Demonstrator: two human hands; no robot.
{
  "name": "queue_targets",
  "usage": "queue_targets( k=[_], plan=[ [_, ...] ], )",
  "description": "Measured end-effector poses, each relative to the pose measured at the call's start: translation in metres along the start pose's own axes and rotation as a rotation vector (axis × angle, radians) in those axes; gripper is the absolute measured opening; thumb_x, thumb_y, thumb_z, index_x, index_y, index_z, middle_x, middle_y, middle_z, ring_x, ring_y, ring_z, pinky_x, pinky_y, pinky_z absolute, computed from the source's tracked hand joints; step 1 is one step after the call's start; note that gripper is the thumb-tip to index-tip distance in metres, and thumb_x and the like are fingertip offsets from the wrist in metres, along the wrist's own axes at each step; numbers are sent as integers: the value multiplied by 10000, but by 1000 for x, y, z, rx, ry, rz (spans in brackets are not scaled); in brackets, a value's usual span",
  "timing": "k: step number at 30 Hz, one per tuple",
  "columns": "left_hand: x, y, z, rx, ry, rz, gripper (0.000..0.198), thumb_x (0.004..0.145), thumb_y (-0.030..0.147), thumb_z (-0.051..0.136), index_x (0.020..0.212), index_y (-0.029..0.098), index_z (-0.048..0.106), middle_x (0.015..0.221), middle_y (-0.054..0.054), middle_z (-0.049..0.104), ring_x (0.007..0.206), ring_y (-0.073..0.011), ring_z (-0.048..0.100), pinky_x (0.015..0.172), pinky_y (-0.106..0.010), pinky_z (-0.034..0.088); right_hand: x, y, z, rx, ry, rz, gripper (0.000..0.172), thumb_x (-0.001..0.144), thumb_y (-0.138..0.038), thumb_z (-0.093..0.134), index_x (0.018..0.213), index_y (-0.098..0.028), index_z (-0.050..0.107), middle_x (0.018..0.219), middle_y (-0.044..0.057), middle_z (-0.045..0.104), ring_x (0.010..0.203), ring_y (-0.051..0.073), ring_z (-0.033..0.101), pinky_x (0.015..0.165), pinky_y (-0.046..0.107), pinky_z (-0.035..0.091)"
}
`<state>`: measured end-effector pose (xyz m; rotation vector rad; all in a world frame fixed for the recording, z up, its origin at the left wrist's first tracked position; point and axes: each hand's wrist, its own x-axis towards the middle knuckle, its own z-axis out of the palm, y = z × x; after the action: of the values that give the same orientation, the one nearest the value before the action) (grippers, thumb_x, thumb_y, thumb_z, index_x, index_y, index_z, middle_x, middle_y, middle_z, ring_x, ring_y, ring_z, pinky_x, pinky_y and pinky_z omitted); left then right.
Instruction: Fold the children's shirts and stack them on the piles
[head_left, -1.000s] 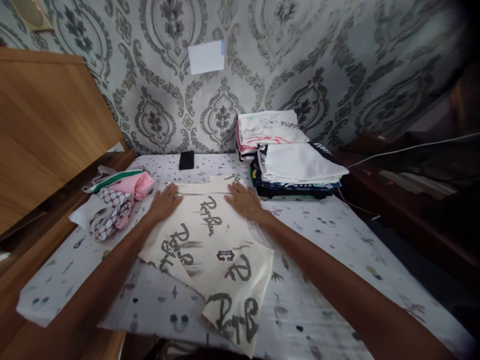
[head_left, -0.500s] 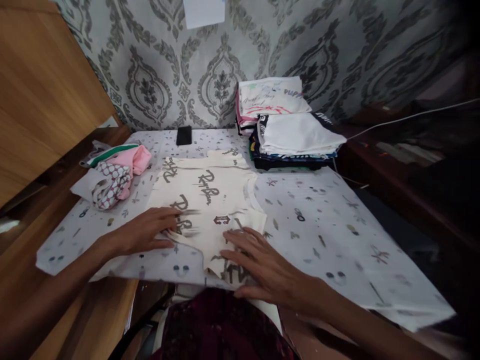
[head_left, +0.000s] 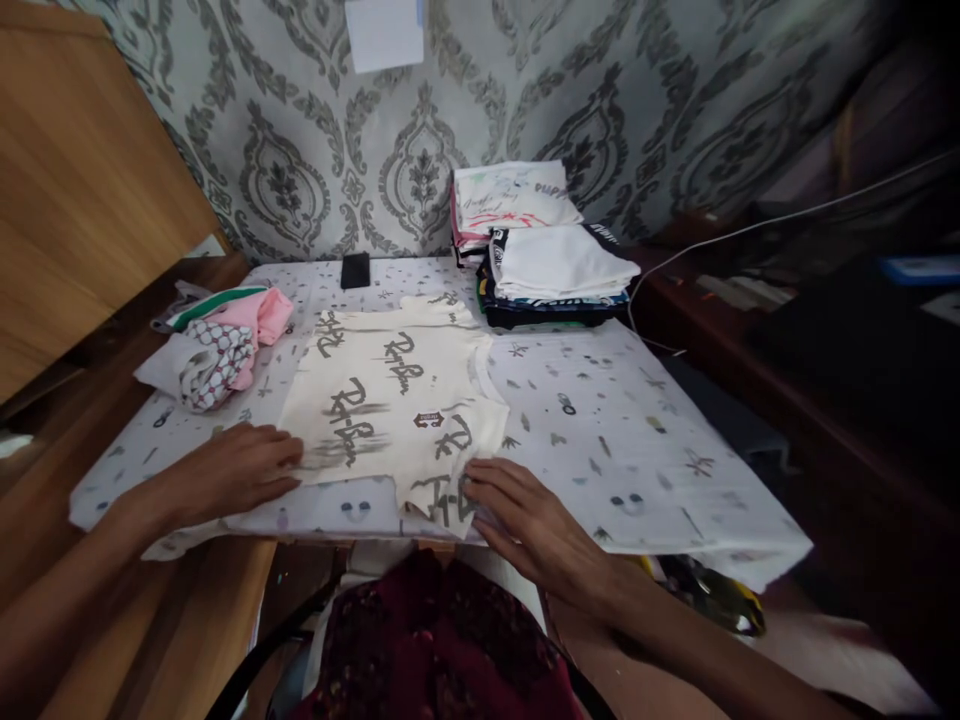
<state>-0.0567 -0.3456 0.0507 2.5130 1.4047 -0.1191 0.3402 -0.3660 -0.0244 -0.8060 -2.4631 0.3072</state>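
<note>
A cream T-shirt point(head_left: 382, 385) with dark lettering and a small brown badge lies spread sideways on the patterned white cloth, its neck toward the right. At its near hem corner, my left hand point(head_left: 247, 465) has its fingers closed on the fabric. My right hand point(head_left: 532, 525) grips the edge of the near sleeve, thumb below and fingers above. The fingertips of both hands are partly hidden.
Folded clothes stand in two stacks point(head_left: 555, 265) at the back right. Crumpled garments point(head_left: 217, 345) lie at the left, beside a wooden cabinet point(head_left: 90, 180). A dark flat object point(head_left: 355, 270) rests near the patterned curtain point(head_left: 420, 150). A white cable point(head_left: 750, 235) runs along the right.
My left hand has moved left to the hem corner and closed there. My right hand has slid to the sleeve edge, fingers drawn together. The shirt lies flatter; the view has shifted slightly.
</note>
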Motion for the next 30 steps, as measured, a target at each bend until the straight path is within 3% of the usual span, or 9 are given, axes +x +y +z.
queue_targets(
  k=[3,5,8,11,14,19,23,26,30],
  plan=[
    [31,30,-10,-131,89,52,331,998,489,444,975,236,657,965,-44,688,897,-219,642,787,-289,455,8,2,1,-8,-33,13,258,970,-136,485,1117,-210,685,1160,125,725,1165,263,650,956,489,573],
    [60,49,-6,-190,154,124,360,1030,445,379,1081,218,653,1090,-68,689,1022,-224,639,877,-298,478,11,2,-1,-11,-36,8,241,975,-120,475,1027,-202,696,1101,115,739,1107,256,668,910,470,580],
    [99,65,16,-207,211,248,409,1051,410,342,1312,214,588,1391,-110,598,1313,-245,533,1095,-362,421,11,3,-15,86,-23,11,239,993,-128,450,1028,-209,672,1120,106,731,1106,230,667,912,432,580],
    [120,64,43,-150,183,293,485,1055,473,337,1461,252,481,1596,-97,419,1485,-260,361,1223,-441,279,4,3,-38,217,-25,75,252,1014,-170,421,1124,-224,640,1190,110,705,1140,212,658,938,390,582],
    [124,58,56,-99,138,280,525,1060,507,302,1510,269,429,1652,-80,325,1534,-261,269,1260,-489,171,-1,3,-55,236,-131,148,272,1017,-186,410,1144,-239,644,1163,93,702,1090,210,668,930,385,580],
    [123,57,49,-66,64,296,569,1062,536,266,1552,264,362,1677,-81,257,1562,-230,186,1271,-475,110,1,1,-61,232,-295,133,244,994,-201,457,1062,-236,688,1070,80,708,1024,224,662,908,396,569],
    [134,77,51,-90,55,344,652,1037,611,273,1603,289,246,1697,-70,177,1574,-224,126,1275,-457,68,11,8,-56,232,-170,187,253,1007,-268,466,1144,-223,674,1121,87,707,1059,221,667,937,398,560],
    [141,97,55,-122,32,414,727,1002,667,322,1606,270,249,1694,-100,173,1573,-251,132,1276,-474,53,22,22,-44,182,-34,209,293,1021,-260,433,1211,-228,654,1213,100,685,1161,223,638,1001,423,542],
    [127,99,44,-257,8,451,581,1047,559,314,1515,234,425,1640,-113,343,1516,-243,313,1247,-413,238,25,38,-29,75,-12,188,375,1001,-183,418,1313,-247,615,1327,114,635,1238,233,606,1034,472,534]
  ],
)
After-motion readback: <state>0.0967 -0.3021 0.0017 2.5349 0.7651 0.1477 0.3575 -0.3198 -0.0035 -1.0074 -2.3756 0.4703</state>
